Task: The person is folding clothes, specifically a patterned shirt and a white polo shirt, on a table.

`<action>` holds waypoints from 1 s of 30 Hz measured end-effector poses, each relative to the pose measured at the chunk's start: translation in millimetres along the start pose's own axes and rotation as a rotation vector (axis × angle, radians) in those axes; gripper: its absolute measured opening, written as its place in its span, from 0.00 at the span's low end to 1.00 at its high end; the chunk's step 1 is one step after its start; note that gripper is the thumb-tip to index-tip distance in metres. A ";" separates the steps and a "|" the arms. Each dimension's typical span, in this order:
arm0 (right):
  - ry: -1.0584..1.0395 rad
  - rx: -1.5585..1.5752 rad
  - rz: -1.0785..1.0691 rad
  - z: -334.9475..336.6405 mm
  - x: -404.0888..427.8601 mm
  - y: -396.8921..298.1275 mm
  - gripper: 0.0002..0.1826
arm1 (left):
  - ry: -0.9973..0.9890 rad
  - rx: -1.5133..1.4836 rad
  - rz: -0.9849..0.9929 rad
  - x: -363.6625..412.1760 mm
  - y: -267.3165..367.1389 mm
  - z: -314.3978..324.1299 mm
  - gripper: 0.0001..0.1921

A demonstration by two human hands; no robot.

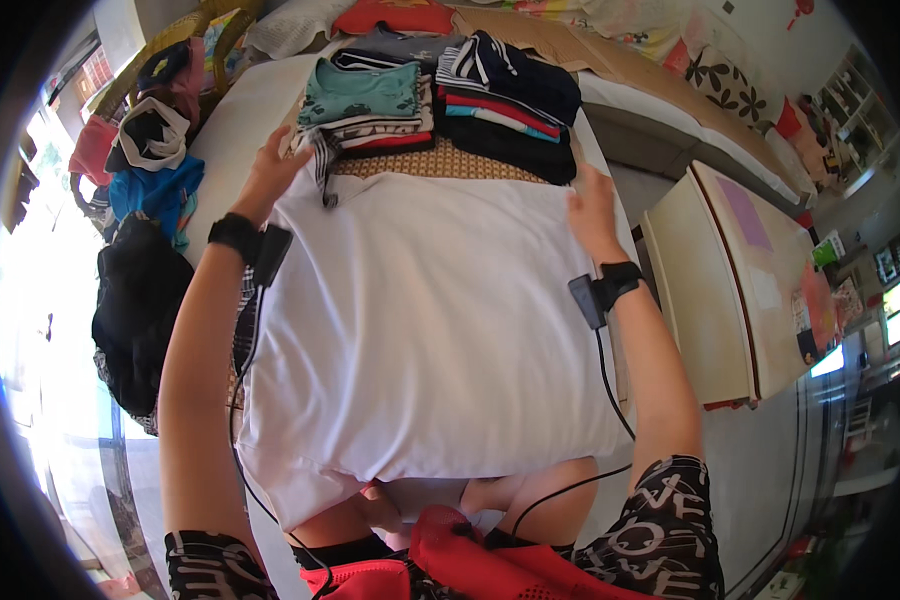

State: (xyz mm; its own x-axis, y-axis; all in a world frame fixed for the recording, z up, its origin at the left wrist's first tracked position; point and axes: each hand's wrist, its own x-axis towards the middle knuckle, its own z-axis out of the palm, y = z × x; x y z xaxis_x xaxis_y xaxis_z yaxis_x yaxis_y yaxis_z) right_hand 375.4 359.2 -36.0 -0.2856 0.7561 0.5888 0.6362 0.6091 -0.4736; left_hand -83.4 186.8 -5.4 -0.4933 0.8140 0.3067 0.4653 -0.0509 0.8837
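A white cloth garment (435, 322) lies spread before me on the table, with soft creases along its length. Its near edge hangs over the table's front, above my legs. My left hand (270, 172) is at the garment's far left corner, thumb and fingers apart. A black-and-white striped piece of cloth (322, 169) lies just right of that hand, over the garment's edge. At the far right corner is my right hand (594, 210), slightly blurred, with thumb apart from the fingers. I see no cloth gripped in either hand; whether the fingertips touch the garment is unclear.
Two stacks of folded clothes stand beyond the garment, one topped by a teal shirt (364, 90), one by navy clothing (525, 82). Loose clothes (146, 195) hang along the left, including a black garment (139, 315). A white cabinet (727, 292) stands right. Cables run from both wrists.
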 end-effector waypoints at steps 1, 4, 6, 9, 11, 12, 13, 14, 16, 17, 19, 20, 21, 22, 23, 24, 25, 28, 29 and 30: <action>-0.049 -0.045 -0.237 3.5 -5.4 -19.5 0.21 | -0.016 0.433 0.150 -12.0 10.7 0.1 0.31; -0.495 0.130 -0.364 24.6 -65.7 -114.3 0.26 | -0.472 0.752 0.349 -84.1 20.0 -23.0 0.37; -0.613 0.147 -0.545 9.2 -109.5 -163.2 0.31 | -0.679 0.704 0.341 -132.4 58.2 -15.0 0.38; -0.743 0.077 -0.683 -1.2 -149.0 -197.0 0.32 | -0.798 0.878 0.416 -173.0 86.0 -18.4 0.46; -0.854 0.067 -0.774 0.4 -160.8 -210.6 0.30 | -0.823 0.988 0.366 -190.4 90.8 -34.5 0.51; -0.810 0.019 -0.771 6.6 -164.9 -207.6 0.33 | -0.855 1.080 0.335 -194.9 93.2 -40.6 0.56; -0.811 0.019 -0.782 8.1 -164.6 -202.4 0.33 | -0.846 1.081 0.328 -196.8 88.4 -51.0 0.56; -0.775 -0.013 -0.716 3.4 -159.6 -191.0 0.35 | -0.820 1.035 0.201 -195.2 77.7 -63.1 0.59; -0.741 -0.067 -0.627 -3.9 -152.0 -169.5 0.38 | -0.754 0.982 0.026 -208.1 57.0 -93.9 0.64; -0.738 -0.123 -0.587 -14.9 -148.0 -153.4 0.39 | -0.746 0.982 0.021 -212.8 50.6 -100.5 0.64; -0.747 -0.281 -0.460 -42.5 -146.1 -112.1 0.38 | -0.691 0.937 -0.003 -217.2 37.5 -101.7 0.65; -0.743 -0.297 -0.361 -56.5 -146.2 -94.5 0.37 | -0.617 0.926 0.071 -222.8 36.8 -108.1 0.59; -0.737 -0.317 -0.260 -69.7 -146.9 -75.7 0.36 | -0.609 0.931 0.066 -224.1 34.4 -116.0 0.59; -0.688 -0.363 -0.186 -88.0 -149.8 -47.9 0.35 | -0.593 0.760 0.091 -217.3 28.4 -115.8 0.54; -0.642 -0.392 -0.117 -100.2 -152.9 -27.8 0.35 | -0.574 0.602 0.102 -216.2 28.7 -118.1 0.49; -0.637 -0.398 -0.115 -112.0 -151.0 -21.3 0.35 | -0.456 0.585 0.134 -217.6 32.6 -118.0 0.40; -0.676 -0.444 -0.002 -119.6 -146.0 -20.8 0.33 | -0.452 0.586 0.135 -219.7 31.9 -121.0 0.40; -0.637 -0.501 0.014 -110.7 -130.5 -49.6 0.31 | -0.295 0.675 0.269 -223.0 25.9 -114.1 0.41; -0.567 -0.501 -0.086 -95.1 -126.8 -70.0 0.30 | -0.293 0.674 0.270 -227.9 31.2 -104.9 0.41; -0.523 -0.445 -0.247 -74.7 -125.6 -92.2 0.30 | -0.287 0.704 0.326 -234.5 38.2 -94.7 0.44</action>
State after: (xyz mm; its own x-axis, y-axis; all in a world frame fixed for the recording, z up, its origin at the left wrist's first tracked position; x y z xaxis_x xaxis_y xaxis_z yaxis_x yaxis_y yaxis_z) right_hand 406.1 190.2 -17.3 -0.6931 0.6922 0.2012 0.7080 0.7061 0.0098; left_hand -19.5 -60.8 -10.1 -0.0909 0.9421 0.3229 0.9511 -0.0140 0.3087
